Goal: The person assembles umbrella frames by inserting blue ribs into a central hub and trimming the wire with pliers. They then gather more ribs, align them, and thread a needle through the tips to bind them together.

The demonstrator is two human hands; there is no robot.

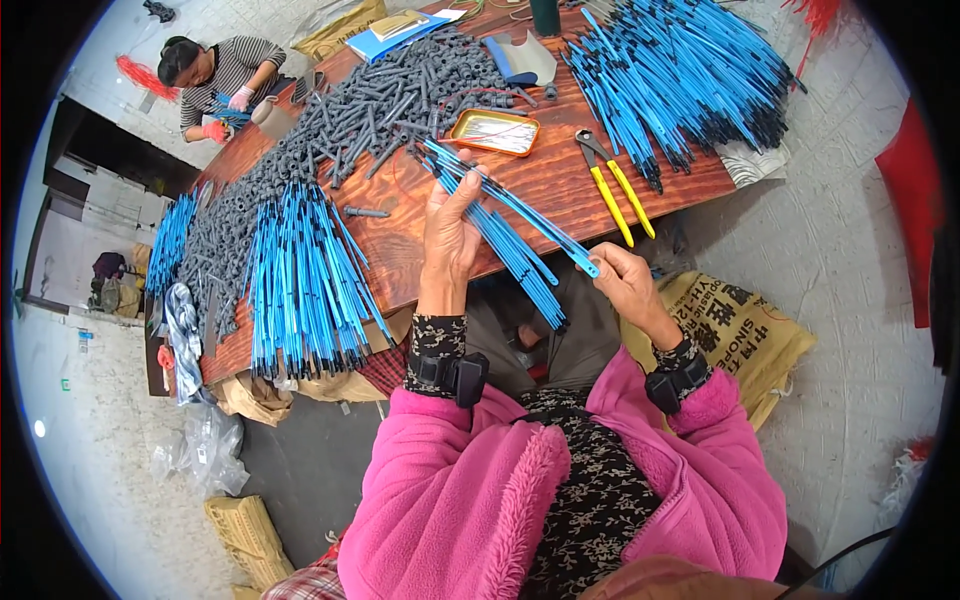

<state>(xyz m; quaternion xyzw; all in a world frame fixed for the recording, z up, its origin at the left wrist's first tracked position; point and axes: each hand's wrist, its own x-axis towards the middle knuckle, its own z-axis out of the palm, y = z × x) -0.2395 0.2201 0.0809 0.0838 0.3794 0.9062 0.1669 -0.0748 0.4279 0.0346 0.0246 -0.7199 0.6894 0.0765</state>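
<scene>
My left hand (452, 232) is closed around a small bundle of slim blue plastic rods (513, 256) with black ends, which slants down toward my lap. A few more blue rods (540, 222) stretch from that grip across to my right hand (632, 288), whose thumb and fingers pinch their near ends. Both hands are in the air just off the front edge of the wooden table (400, 262). Close beyond my left hand lies a shallow yellow-rimmed tray (508, 150) of thin white pieces. Pliers (613, 190) with yellow handles rest to its right.
Grey plastic tube-like pieces (425, 85) are heaped across the table. Piles of blue rods lie at the right (685, 85) and front left (305, 275). A printed sack (745, 345) sits on the floor at right. Another person (238, 68) handles blue rods at the far left.
</scene>
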